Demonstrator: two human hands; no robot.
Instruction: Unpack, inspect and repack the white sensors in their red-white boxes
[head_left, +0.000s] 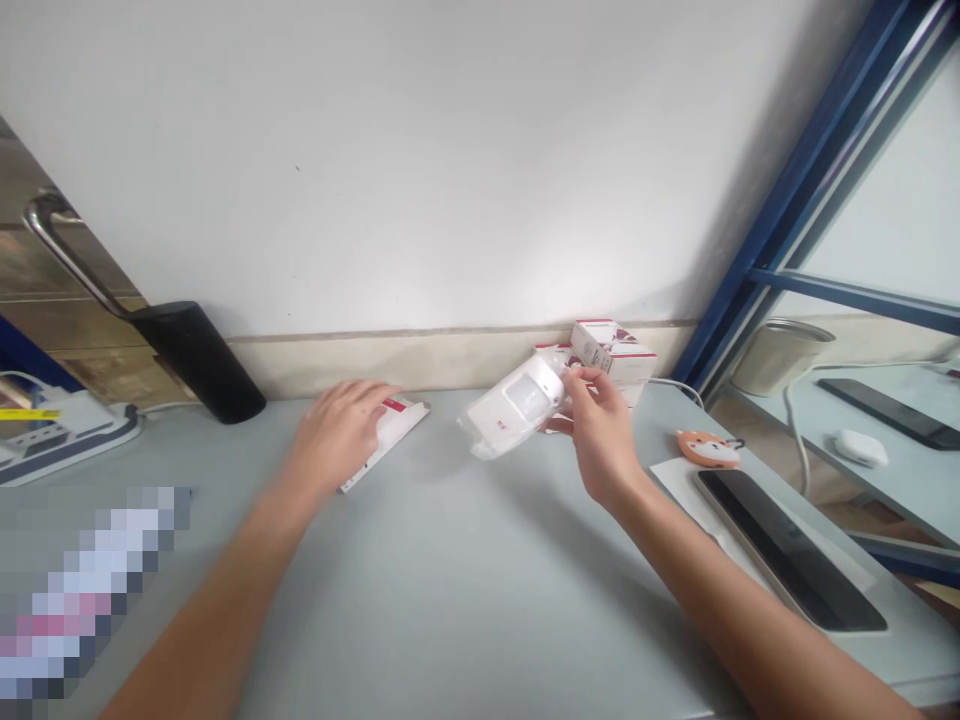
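A white motion sensor [510,410] in a clear plastic bag is held up over the table. My right hand [604,435] pinches its upper right end between thumb and fingers. A rounded window shows on the sensor's front, with a small red mark below it. At the left, my left hand [334,435] lies over a flat white-and-red carton [397,425] on the table. Its fingers are stretched out and slightly blurred, and they hide the carton's left part. Behind my right hand, small white-and-red boxes [613,352] stand stacked against the wall.
A black cylinder [210,365] stands at the back left, near a power strip [71,430]. On the right lie a phone [787,550], white paper [675,485] and an orange animal-faced case [707,449]. A blue-framed mirror [862,300] borders the grey table [450,600].
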